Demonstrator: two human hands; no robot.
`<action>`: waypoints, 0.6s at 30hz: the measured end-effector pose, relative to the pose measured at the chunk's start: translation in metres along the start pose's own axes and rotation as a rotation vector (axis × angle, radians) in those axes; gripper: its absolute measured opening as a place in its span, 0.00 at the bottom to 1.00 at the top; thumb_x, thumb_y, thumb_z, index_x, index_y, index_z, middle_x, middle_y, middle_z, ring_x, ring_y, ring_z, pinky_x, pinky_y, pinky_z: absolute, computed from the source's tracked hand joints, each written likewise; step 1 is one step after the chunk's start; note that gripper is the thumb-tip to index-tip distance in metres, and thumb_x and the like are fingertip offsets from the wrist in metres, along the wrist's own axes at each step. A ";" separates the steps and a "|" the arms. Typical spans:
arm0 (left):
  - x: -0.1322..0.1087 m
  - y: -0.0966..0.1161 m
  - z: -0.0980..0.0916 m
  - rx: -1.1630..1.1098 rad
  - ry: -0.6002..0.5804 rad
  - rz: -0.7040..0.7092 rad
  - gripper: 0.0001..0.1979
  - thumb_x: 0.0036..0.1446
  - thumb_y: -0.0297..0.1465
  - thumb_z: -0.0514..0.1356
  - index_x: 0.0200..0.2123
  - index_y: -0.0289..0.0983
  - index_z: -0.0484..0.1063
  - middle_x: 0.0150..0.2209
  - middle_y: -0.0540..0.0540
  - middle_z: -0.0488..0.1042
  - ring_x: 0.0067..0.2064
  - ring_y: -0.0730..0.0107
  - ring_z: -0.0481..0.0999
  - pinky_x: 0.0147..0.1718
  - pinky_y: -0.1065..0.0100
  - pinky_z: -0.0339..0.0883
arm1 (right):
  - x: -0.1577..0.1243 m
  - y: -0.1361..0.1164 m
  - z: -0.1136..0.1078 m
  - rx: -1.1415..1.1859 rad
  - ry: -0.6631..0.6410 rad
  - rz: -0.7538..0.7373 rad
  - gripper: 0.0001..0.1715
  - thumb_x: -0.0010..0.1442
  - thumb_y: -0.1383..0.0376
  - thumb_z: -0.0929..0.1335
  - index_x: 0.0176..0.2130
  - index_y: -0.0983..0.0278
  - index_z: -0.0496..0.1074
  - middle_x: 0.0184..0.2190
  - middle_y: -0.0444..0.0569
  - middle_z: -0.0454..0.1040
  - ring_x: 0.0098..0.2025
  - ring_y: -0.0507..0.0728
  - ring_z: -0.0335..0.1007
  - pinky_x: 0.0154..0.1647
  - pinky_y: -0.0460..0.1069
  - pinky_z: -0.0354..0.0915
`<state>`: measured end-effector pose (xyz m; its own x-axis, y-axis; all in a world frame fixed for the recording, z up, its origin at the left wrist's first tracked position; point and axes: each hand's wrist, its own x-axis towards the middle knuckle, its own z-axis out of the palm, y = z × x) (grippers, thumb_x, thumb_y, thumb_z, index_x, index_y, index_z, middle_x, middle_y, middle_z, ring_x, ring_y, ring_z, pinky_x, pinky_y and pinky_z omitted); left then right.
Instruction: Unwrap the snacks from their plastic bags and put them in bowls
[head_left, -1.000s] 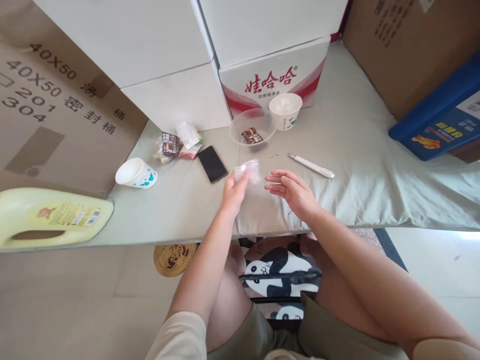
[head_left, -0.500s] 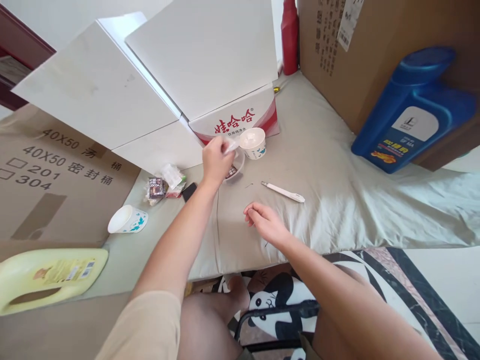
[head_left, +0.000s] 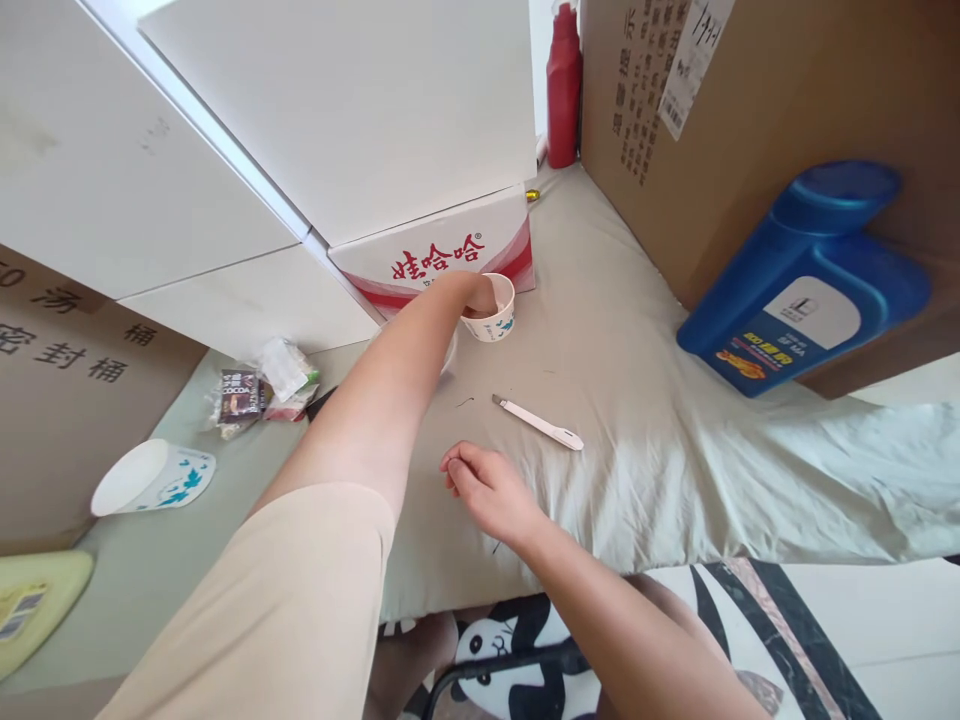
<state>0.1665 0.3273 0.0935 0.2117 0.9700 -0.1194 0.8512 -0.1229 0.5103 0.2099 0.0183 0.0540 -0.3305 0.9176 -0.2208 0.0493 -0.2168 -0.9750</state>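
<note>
My left hand (head_left: pixel 481 296) reaches down into a white paper cup (head_left: pixel 491 327) with blue leaf prints. Its fingers are hidden inside the cup. Mostly behind my left forearm is a clear plastic bowl (head_left: pixel 450 358), with only its edge showing. My right hand (head_left: pixel 486 488) rests low over the cloth, nearer to me, its fingers curled in against the thumb. Whatever those fingers might hold is out of sight. Beyond it lies a white utility knife (head_left: pixel 538 422), and beside that a thin dark thread (head_left: pixel 465 402).
Left of my arm are small snack packets (head_left: pixel 259 388) and a second paper cup (head_left: pixel 157 477) on its side. White boxes (head_left: pixel 360 110) stand behind. A blue jug (head_left: pixel 795 290) leans by a cardboard box (head_left: pixel 645 120) on the right, near a red bottle (head_left: pixel 564 90).
My left hand has moved from above the clear bowl, where it held a bit of clear plastic, into the paper cup. My right hand stays curled over the cloth. The view has shifted.
</note>
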 end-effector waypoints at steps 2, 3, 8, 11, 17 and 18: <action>0.003 0.004 0.000 0.050 -0.190 -0.126 0.10 0.32 0.16 0.65 0.20 0.34 0.74 0.24 0.41 0.74 0.48 0.36 0.78 0.50 0.38 0.68 | 0.002 -0.001 0.001 0.004 0.006 0.004 0.10 0.64 0.66 0.61 0.35 0.59 0.71 0.31 0.43 0.76 0.33 0.53 0.70 0.34 0.48 0.62; 0.002 0.007 0.001 0.079 -0.282 -0.189 0.09 0.33 0.16 0.65 0.20 0.34 0.75 0.25 0.41 0.74 0.47 0.36 0.78 0.49 0.37 0.68 | 0.003 -0.001 0.001 0.006 0.009 0.004 0.10 0.64 0.66 0.61 0.36 0.59 0.71 0.31 0.43 0.76 0.33 0.53 0.70 0.34 0.48 0.62; -0.015 0.019 0.008 0.207 -0.289 -0.082 0.11 0.32 0.15 0.64 0.19 0.37 0.74 0.28 0.40 0.76 0.55 0.35 0.75 0.58 0.35 0.60 | 0.002 -0.003 0.006 -0.046 0.017 -0.016 0.10 0.63 0.66 0.61 0.36 0.60 0.72 0.30 0.44 0.76 0.33 0.54 0.71 0.35 0.48 0.62; -0.031 0.029 0.012 0.255 -0.237 0.024 0.13 0.31 0.14 0.65 0.16 0.38 0.70 0.30 0.40 0.77 0.56 0.37 0.75 0.62 0.39 0.58 | -0.001 -0.003 0.007 -0.095 0.030 -0.040 0.11 0.63 0.67 0.61 0.35 0.60 0.71 0.31 0.44 0.76 0.33 0.54 0.71 0.35 0.48 0.62; -0.068 0.024 -0.033 0.334 -0.084 0.132 0.10 0.40 0.17 0.63 0.20 0.37 0.70 0.37 0.38 0.78 0.57 0.36 0.74 0.61 0.43 0.60 | -0.012 0.007 0.005 -0.207 0.076 -0.105 0.11 0.62 0.65 0.61 0.36 0.60 0.73 0.29 0.44 0.76 0.32 0.54 0.71 0.36 0.48 0.62; -0.078 0.013 -0.047 0.351 -0.052 0.123 0.09 0.41 0.18 0.64 0.21 0.37 0.71 0.37 0.38 0.78 0.57 0.38 0.74 0.61 0.45 0.61 | -0.015 0.010 0.006 -0.211 0.096 -0.115 0.11 0.62 0.63 0.61 0.38 0.60 0.73 0.29 0.44 0.76 0.30 0.54 0.70 0.35 0.49 0.62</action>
<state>0.1379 0.2603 0.1496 0.3389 0.9328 -0.1226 0.9288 -0.3109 0.2017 0.2100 0.0009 0.0479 -0.2551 0.9617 -0.1000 0.2151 -0.0443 -0.9756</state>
